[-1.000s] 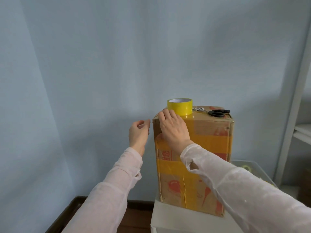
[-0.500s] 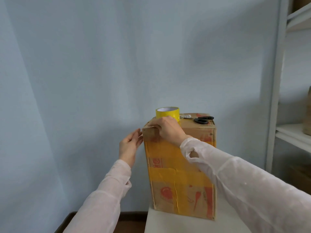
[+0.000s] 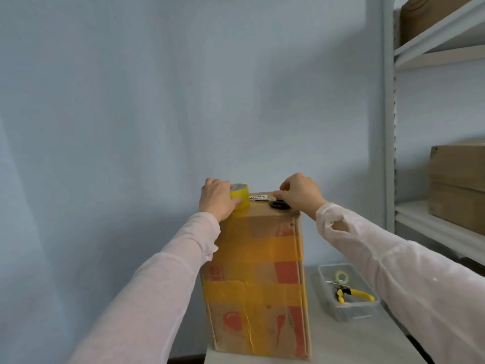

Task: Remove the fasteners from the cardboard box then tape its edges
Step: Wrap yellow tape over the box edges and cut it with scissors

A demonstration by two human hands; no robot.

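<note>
While left hand grips one tape roll on box, right hand grip unclear.

Left hand and right hand, fingers curled

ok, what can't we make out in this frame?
Head view only:
- scissors blades: hidden under right hand; grasp unclear.
- label text on cardboard box: too small.
- tape roll left part: covered by left hand.
- fasteners: none discernible, too small or hidden.
</note>
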